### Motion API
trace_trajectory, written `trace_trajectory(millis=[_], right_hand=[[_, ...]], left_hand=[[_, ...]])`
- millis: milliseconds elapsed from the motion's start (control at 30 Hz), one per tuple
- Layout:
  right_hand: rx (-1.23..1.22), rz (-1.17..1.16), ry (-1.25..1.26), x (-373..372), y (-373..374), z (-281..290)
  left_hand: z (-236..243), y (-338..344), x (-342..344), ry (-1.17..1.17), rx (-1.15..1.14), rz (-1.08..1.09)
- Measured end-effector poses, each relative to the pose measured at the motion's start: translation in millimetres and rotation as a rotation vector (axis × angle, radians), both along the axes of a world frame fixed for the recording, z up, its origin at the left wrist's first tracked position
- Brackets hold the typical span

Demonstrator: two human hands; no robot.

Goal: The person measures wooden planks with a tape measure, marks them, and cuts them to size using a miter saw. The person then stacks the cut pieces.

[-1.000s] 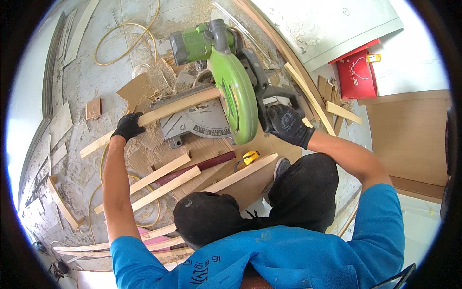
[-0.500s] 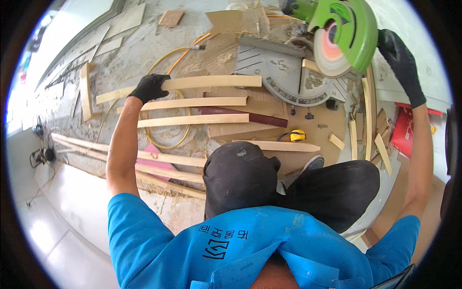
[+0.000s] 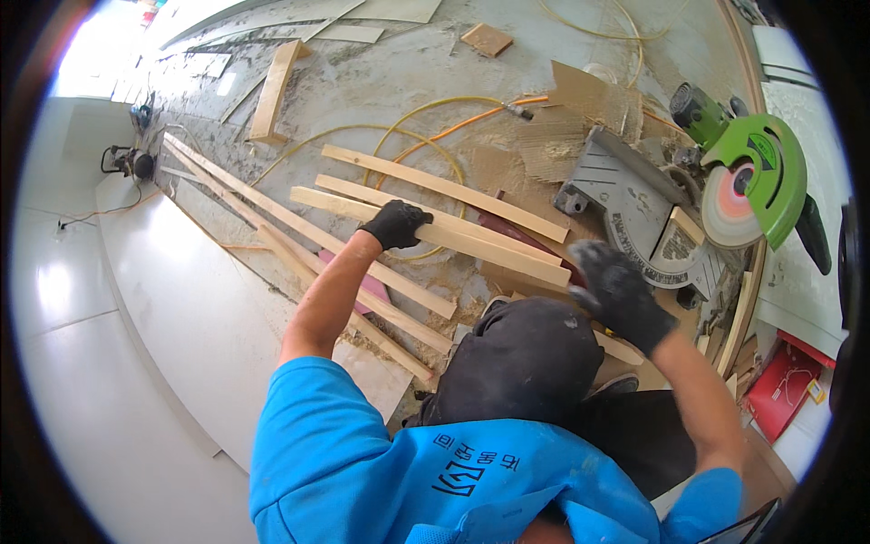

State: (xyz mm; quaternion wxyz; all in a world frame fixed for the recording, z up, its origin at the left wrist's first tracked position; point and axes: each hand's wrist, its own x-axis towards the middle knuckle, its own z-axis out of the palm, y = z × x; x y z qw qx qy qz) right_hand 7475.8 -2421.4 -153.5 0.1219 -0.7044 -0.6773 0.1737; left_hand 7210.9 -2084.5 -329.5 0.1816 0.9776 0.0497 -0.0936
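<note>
While my left hand point(image 3: 399, 224) is closed on one wood strip point(image 3: 471, 245), I count two more strips beside it; my right hand point(image 3: 621, 295) hangs half-open near one green saw point(image 3: 752, 177).

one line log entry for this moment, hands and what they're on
left hand: grips wooden strip | right hand: free, at strip's near end | miter saw: blade raised

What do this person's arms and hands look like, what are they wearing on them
Both hands wear black work gloves: the left hand and the right hand. The right glove is flecked with pale dust. The forearms are bare. Short bright blue sleeves of a T-shirt end above the elbows. No watch or wristband shows.
</note>
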Motion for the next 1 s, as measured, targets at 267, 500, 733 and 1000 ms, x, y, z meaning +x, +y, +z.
trace_trajectory(millis=[267, 500, 733, 1000], right_hand=[[-0.139, -0.121, -0.038, -48.0, 50.9, -152.0], [-0.038, -0.215, -0.208, -65.1, 53.9, -197.3], [0.042, -0.175, -0.131, -47.3, 59.6, -193.0], [0.059, -0.217, -0.043, -24.3, 76.5, -179.3]], left_hand=[[-1.6, 12.9, -1.2, -0.007, 0.129, -0.003], [6.7, -18.8, -10.2, -0.130, 0.327, 0.291], [-31.7, -93.1, -205.2, -0.219, 0.365, 1.541], [-40.0, -127.3, -228.8, 0.040, -0.040, 1.938]])
